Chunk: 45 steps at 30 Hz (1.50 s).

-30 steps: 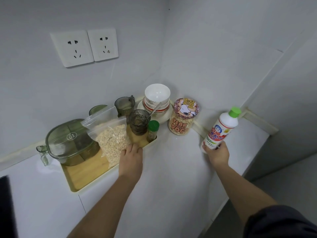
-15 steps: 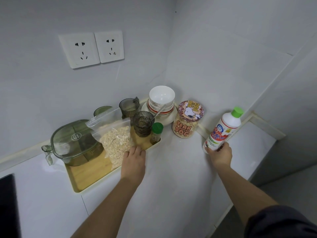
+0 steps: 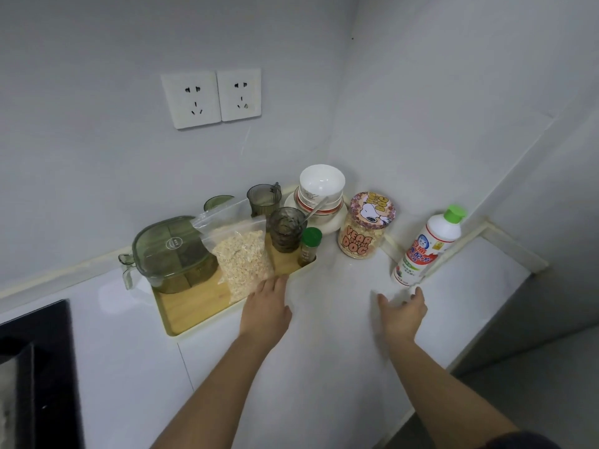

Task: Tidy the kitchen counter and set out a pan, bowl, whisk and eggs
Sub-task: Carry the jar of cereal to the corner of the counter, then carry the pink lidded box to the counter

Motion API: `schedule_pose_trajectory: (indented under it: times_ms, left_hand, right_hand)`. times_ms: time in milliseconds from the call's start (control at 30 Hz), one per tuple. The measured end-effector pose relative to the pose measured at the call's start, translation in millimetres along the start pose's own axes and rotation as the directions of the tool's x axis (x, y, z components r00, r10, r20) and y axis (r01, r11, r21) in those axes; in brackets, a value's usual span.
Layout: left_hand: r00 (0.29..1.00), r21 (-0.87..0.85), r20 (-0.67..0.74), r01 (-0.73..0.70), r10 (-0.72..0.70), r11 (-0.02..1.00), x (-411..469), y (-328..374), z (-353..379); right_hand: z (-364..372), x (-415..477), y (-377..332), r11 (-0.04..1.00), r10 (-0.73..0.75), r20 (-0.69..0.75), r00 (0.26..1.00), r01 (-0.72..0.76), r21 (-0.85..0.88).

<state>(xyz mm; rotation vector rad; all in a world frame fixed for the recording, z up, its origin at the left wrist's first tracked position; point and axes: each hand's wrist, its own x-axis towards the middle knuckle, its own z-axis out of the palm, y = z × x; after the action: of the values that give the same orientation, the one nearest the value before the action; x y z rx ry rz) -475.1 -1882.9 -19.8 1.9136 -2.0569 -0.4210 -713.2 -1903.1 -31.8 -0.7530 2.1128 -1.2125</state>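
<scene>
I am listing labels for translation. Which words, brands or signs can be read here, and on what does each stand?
"YEAR ... DOG": side of the clear round jar with a cartoon-dog lid; middle words blurred.
White plastic bottle with green cap: Chinese characters, blurred.
Green translucent lidded container: round logo, too small.
Small green-capped spice jar: label unreadable.

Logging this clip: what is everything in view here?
tray: 1, wood, counter left
lidded container: 1, green, on tray
oat bag: 1, clear, on tray
glass cups: 3, green, tray's far end
spice jar: 1, green cap, tray corner
bowl stack: 1, white, counter corner
Snoopy jar: 1, patterned, beside bowls
bottle: 1, white, right of jar
sockets: 2, white, wall
hob: 1, black, far left
left hand: 1, open, at tray's edge
right hand: 1, open, below bottle
</scene>
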Motion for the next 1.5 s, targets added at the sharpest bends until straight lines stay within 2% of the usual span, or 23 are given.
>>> schedule_pose_trajectory:
  times_ms: [100,233,333,500,667,833,1067,1167,1333,1400,1500]
  left_hand:
    - [0.997,-0.146,-0.033,0.067,-0.072,0.987,-25.1,-0.6,-7.0]
    - [0.98,-0.32,-0.103,0.129,-0.17,0.938,-70.7,-5.2,-20.3]
    - [0.957,-0.419,-0.147,0.169,-0.251,0.892,-115.9,-15.9,-38.6]
    - [0.872,-0.571,-0.223,0.245,-0.435,0.784,-192.8,-45.4,-76.1]
    - [0.762,-0.744,-0.261,0.232,-0.593,0.626,-273.3,-63.7,-119.7]
    - [0.682,-0.794,-0.296,0.213,-0.669,0.569,-401.6,-96.4,-163.8]
    - [0.445,-0.839,-0.4,0.175,-0.801,0.516,-560.4,-153.0,-215.2]
    - [0.352,-0.831,-0.452,0.167,-0.82,0.53,-603.0,-170.9,-231.1]
    - [0.159,-0.859,-0.464,0.159,-0.871,0.487,-669.8,-213.7,-242.5]
    - [0.122,-0.86,-0.45,0.21,-0.885,0.466,-688.9,-233.5,-241.7]
    - [0.072,-0.864,-0.43,0.258,-0.9,0.433,-716.4,-265.8,-244.1]
  right_hand:
    - [7.3,-33.6,1.1,0.997,-0.059,0.101,0.993,0.053,0.059]
    - [20.1,-82.3,-3.3,0.975,-0.189,0.315,0.93,0.139,0.175]
    - [24.6,-129.0,-10.8,0.962,-0.262,0.491,0.831,0.187,0.198]
    - [18.0,-220.3,-31.9,0.937,-0.35,0.663,0.662,0.242,0.252]
    - [8.3,-320.0,-42.2,0.922,-0.386,0.745,0.544,0.216,0.32]
    - [-7.1,-446.8,-26.0,0.915,-0.403,0.82,0.407,0.19,0.355]
    - [-8.0,-613.8,-12.0,0.913,-0.399,0.904,0.156,0.162,0.375]
    - [-2.4,-661.0,-15.6,0.903,-0.415,0.907,0.069,0.158,0.401]
    - [17.0,-746.1,-6.2,0.896,-0.374,0.919,-0.121,0.207,0.392]
    - [30.4,-771.6,-0.2,0.896,-0.352,0.921,-0.166,0.226,0.383]
    - [55.5,-806.8,11.9,0.907,-0.298,0.935,-0.191,0.248,0.34]
